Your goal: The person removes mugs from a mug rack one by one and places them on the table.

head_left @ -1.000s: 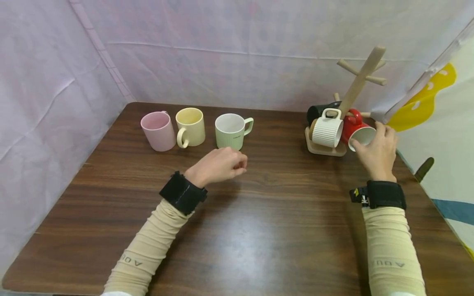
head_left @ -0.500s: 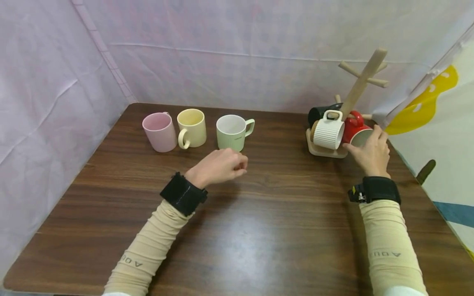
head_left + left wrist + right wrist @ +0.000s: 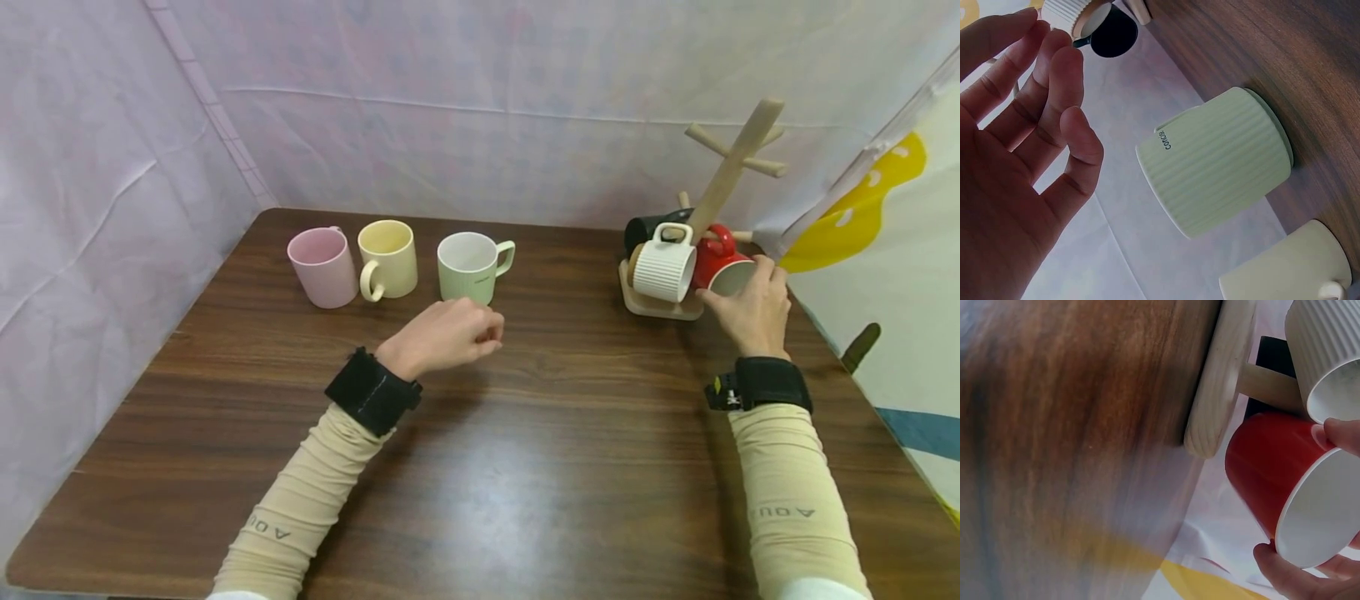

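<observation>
At the right of the head view, my right hand (image 3: 752, 312) grips a red mug (image 3: 711, 265) by its rim, thumb on one side and fingers on the other. The mug lies tilted with its mouth toward the hand and its handle up, at a lower peg of a wooden mug tree (image 3: 738, 158). Beside it hangs a white ribbed mug (image 3: 663, 272), with a black mug (image 3: 641, 233) partly hidden behind. My left hand (image 3: 444, 337) holds nothing, its fingers loosely bent, in front of a pale green mug (image 3: 1222, 162).
A yellow mug (image 3: 390, 262) and a pink mug (image 3: 327, 271) stand upright left of the green one on the brown wooden table (image 3: 525, 467). Upper pegs of the mug tree bear no mugs. A pale curtain (image 3: 450, 150) hangs behind the table.
Over the first half second, my right hand shifted a little left with the red mug, bringing it closer to the white mug. Since then it has stayed nearly still. The left hand has barely moved.
</observation>
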`<state>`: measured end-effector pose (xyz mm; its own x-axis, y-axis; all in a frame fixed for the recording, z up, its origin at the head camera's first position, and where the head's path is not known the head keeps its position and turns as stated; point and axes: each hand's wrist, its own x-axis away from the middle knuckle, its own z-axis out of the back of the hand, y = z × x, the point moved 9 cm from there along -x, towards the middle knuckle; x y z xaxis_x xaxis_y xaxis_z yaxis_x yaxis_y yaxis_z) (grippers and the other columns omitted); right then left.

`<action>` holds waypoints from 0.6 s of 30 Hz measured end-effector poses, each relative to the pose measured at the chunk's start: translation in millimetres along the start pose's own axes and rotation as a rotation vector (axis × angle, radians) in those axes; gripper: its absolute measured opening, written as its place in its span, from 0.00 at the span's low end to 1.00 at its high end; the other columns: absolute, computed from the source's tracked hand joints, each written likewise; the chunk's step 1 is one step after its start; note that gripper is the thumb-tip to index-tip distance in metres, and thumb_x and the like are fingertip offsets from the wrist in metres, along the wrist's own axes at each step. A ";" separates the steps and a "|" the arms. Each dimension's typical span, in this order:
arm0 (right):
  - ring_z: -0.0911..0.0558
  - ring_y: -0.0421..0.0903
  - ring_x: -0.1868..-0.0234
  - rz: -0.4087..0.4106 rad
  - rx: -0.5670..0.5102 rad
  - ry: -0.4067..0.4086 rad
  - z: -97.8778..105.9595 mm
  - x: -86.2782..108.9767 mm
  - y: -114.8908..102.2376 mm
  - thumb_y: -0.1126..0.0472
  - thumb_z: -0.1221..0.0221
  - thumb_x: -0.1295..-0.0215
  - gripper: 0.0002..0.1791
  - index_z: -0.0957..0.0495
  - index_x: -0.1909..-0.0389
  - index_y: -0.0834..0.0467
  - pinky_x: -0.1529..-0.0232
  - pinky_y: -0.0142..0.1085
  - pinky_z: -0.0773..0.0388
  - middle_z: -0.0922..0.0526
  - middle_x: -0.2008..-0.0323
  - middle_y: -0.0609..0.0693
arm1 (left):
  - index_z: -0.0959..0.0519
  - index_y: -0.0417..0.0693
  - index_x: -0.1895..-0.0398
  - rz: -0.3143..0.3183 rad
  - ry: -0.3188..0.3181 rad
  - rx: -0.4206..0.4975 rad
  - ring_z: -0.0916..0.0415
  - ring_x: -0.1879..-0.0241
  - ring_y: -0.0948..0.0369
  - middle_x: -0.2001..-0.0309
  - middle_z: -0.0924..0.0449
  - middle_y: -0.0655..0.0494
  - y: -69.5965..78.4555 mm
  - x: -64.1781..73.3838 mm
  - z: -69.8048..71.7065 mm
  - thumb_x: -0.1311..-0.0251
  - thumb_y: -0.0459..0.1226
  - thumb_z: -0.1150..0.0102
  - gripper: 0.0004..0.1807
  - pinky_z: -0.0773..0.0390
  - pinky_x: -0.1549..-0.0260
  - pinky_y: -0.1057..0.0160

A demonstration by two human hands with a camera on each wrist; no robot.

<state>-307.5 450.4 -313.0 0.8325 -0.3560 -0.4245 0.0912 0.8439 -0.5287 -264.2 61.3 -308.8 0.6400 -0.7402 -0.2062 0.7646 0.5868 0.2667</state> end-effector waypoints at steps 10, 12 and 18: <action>0.30 0.79 0.43 0.003 -0.003 0.069 4.6 3.8 1.3 0.53 0.27 0.45 0.46 0.39 0.33 0.71 0.43 0.69 0.34 0.33 0.41 0.77 | 0.19 0.51 0.71 0.003 0.001 -0.012 0.28 0.75 0.67 0.76 0.26 0.64 0.7 1.9 1.4 0.33 0.36 0.36 0.07 0.26 0.74 0.63; 0.29 0.79 0.44 -0.009 -0.006 0.101 6.9 5.2 3.2 0.53 0.27 0.46 0.45 0.38 0.34 0.71 0.43 0.69 0.33 0.33 0.41 0.76 | 0.19 0.51 0.71 -0.002 0.006 -0.014 0.28 0.75 0.67 0.76 0.26 0.64 1.1 2.3 2.2 0.33 0.35 0.36 0.07 0.26 0.74 0.63; 0.27 0.77 0.45 0.001 -0.008 0.188 13.9 4.0 2.7 0.53 0.25 0.48 0.45 0.35 0.36 0.71 0.43 0.69 0.32 0.30 0.43 0.76 | 0.19 0.51 0.72 -0.004 0.013 -0.019 0.28 0.75 0.67 0.76 0.26 0.64 0.1 4.0 4.4 0.34 0.35 0.37 0.07 0.25 0.73 0.63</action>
<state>-296.3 456.9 -305.9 0.7156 -0.4245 -0.5547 0.0853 0.8414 -0.5337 -261.9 57.0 -305.4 0.6379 -0.7383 -0.2190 0.7682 0.5901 0.2481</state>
